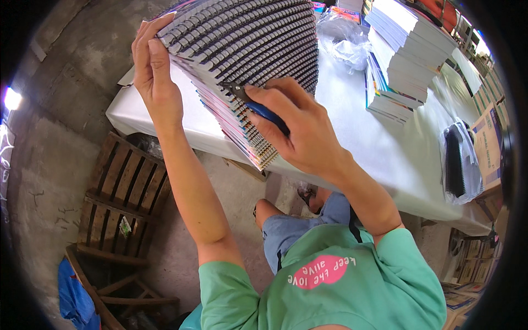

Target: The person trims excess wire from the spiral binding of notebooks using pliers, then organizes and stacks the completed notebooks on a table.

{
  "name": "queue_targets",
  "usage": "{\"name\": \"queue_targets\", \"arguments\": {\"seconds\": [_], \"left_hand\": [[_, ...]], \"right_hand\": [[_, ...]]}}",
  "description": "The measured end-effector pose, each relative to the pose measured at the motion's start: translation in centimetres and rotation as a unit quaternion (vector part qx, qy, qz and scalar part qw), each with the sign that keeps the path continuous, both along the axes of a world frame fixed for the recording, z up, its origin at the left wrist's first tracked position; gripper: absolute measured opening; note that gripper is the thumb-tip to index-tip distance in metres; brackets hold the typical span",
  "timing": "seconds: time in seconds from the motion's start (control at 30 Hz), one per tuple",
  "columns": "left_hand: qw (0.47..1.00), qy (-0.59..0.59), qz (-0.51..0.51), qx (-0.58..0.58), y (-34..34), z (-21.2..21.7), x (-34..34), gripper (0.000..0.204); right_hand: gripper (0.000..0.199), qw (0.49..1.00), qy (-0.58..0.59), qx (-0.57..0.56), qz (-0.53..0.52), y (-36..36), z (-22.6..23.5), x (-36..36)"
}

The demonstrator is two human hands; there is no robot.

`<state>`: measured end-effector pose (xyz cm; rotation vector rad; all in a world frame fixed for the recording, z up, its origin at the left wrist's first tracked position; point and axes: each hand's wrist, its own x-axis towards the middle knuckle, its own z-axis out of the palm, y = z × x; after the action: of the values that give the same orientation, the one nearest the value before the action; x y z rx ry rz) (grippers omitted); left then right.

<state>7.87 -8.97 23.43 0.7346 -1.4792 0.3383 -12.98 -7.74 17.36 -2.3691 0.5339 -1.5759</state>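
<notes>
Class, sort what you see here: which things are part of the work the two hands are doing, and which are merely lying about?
In use:
- left hand, steadying the stack
- right hand, gripping the cutters
- blue-handled cutters
- stack of spiral-bound books

Lying about:
- white book piles
- bag of black coils
- clear plastic bag
- wooden pallet
- white table

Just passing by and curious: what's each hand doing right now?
Left hand: open, flat against the spiral-bound notebook stack.
Right hand: closed on blue-handled cutters.

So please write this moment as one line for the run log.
left hand: steadies spiral notebook stack | right hand: holds blue-handled cutter at spirals
</notes>
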Motion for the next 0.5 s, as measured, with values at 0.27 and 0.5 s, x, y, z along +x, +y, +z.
{"name": "queue_targets", "arguments": {"seconds": [0.27, 0.5], "left_hand": [[1.000, -0.002, -0.009, -0.002, -0.4, -0.2, 0.5, 0.040], [1.000, 0.017, -0.007, 0.006, -0.1, -0.1, 0.1, 0.040]], "right_hand": [[0.032, 0.957, -0.071, 0.244, 0.142, 0.9, -0.2, -0.3], [0.033, 0.994, 0.007, -0.050, -0.092, 0.5, -0.8, -0.2]]}}
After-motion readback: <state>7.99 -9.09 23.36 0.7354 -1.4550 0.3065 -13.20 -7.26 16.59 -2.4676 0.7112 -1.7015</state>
